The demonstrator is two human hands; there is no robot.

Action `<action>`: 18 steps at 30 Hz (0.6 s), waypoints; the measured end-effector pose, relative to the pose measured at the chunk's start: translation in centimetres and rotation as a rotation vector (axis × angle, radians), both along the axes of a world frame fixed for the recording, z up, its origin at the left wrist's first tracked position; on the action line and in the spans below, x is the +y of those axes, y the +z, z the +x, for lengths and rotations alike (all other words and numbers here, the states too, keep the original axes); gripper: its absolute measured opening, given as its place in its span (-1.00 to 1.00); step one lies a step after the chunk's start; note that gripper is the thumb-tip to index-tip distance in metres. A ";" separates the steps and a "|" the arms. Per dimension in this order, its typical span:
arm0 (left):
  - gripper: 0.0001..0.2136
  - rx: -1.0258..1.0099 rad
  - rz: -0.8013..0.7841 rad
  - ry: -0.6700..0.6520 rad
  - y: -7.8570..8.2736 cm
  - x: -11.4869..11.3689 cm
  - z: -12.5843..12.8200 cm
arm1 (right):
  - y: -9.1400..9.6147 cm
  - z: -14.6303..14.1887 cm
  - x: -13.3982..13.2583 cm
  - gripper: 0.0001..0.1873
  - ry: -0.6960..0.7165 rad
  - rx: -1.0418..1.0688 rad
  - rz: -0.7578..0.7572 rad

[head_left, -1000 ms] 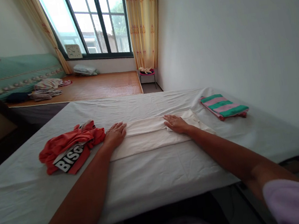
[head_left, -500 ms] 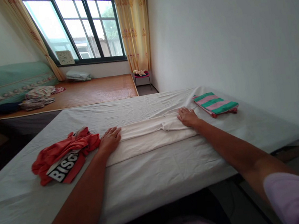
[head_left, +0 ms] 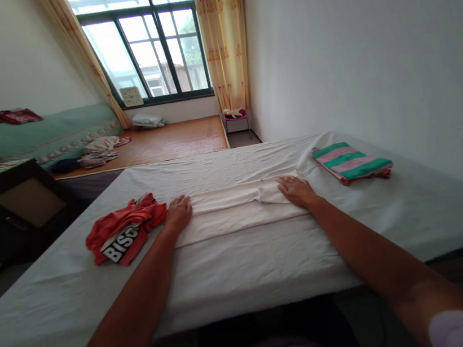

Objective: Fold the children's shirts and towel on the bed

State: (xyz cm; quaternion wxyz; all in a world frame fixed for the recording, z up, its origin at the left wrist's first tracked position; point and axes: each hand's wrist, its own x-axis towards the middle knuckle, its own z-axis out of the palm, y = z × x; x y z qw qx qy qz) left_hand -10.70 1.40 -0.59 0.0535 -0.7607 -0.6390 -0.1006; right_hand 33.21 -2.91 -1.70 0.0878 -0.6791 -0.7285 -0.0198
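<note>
A cream-white garment (head_left: pixel 236 210), folded into a long strip, lies across the sheet-covered table (head_left: pixel 235 264). My left hand (head_left: pixel 178 212) rests flat on its left end with fingers stretched out. My right hand (head_left: pixel 295 189) lies flat on its right end, fingers spread. Neither hand holds anything. A crumpled red shirt (head_left: pixel 126 233) with white letters lies just left of my left hand. A folded cloth with pink and green stripes (head_left: pixel 352 162) sits to the right of my right hand, near the wall.
The white wall runs close along the table's right side. A dark cabinet (head_left: pixel 14 208) stands at the left. Beyond the table are a wooden platform (head_left: pixel 159 143) with loose clothes, a green bed, a small stool and a window with a clock.
My right hand slid rightward along the strip from the middle to its end, and the garment's loose right flap now lies folded in. The left hand stayed on the left end.
</note>
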 end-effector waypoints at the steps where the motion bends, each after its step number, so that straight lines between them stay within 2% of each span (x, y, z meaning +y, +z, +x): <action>1: -0.54 -0.005 -0.017 0.006 0.2 -0.1 0.1 | -0.1 0.4 0.0 -0.45 -0.010 0.004 0.010; 6: -0.59 -0.031 -0.127 0.061 2.0 -0.3 0.2 | -0.8 1.2 0.1 -0.50 -0.006 0.072 0.064; 11: -0.57 -0.065 -0.213 0.278 4.2 -0.5 -0.5 | -0.4 2.9 0.8 -0.59 0.037 0.266 0.179; 14: -0.62 -0.103 -0.300 0.357 4.9 -0.9 -0.5 | 0.4 4.3 0.9 -0.59 -0.022 0.407 0.269; 18: -0.65 -0.188 -0.363 0.390 5.4 -1.9 -0.1 | 1.5 4.9 0.2 -0.60 -0.148 0.516 0.320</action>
